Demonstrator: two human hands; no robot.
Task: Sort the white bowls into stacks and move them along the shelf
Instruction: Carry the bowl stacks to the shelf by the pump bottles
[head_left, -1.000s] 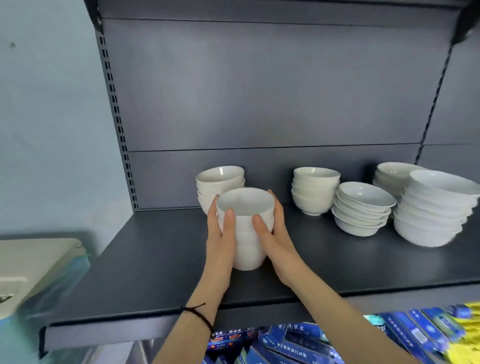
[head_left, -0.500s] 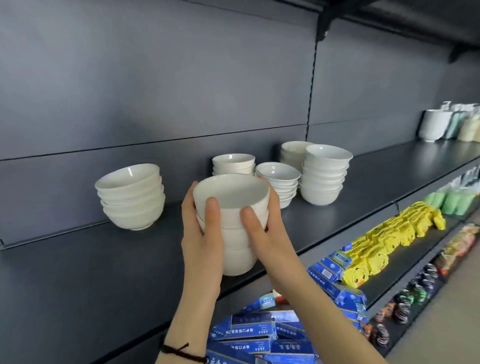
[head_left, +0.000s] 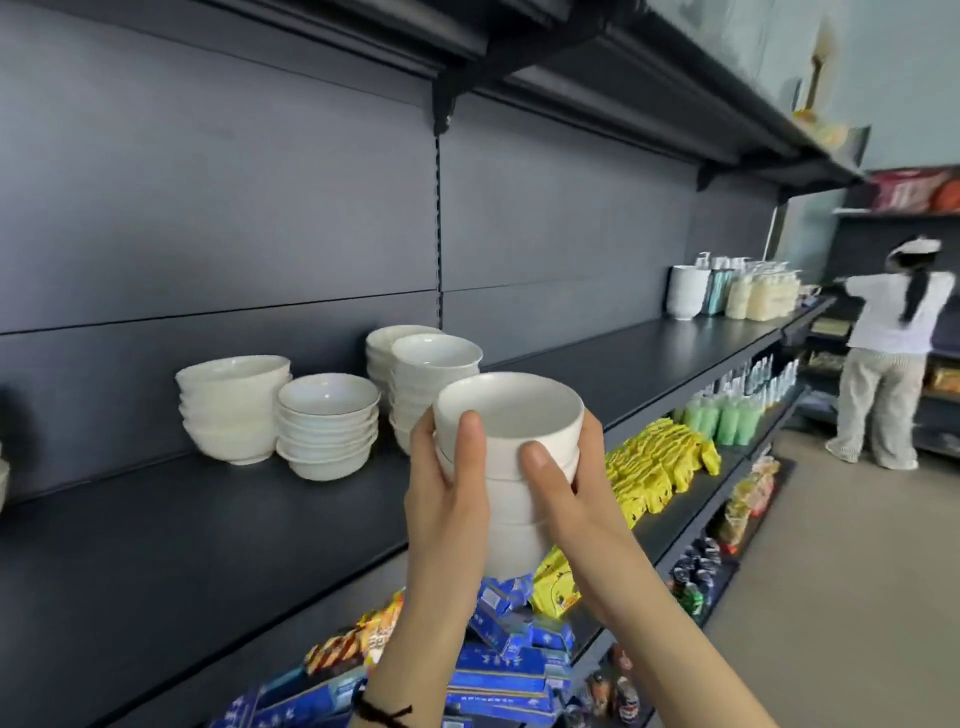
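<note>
Both hands, left (head_left: 447, 499) and right (head_left: 576, 499), clasp the bowl stack (head_left: 506, 499), now lifted off the shelf (head_left: 182, 545) and carried past the resting stacks (head_left: 327, 426) at ten o'clock, so it probably gets set down farther along, toward two o'clock.

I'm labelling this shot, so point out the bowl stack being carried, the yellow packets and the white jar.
carried bowl stack (head_left: 511, 499), head view, side wall mid-stack.
yellow packets (head_left: 660, 462), head view, middle of the pile.
white jar (head_left: 687, 293), head view, front wall.
</note>
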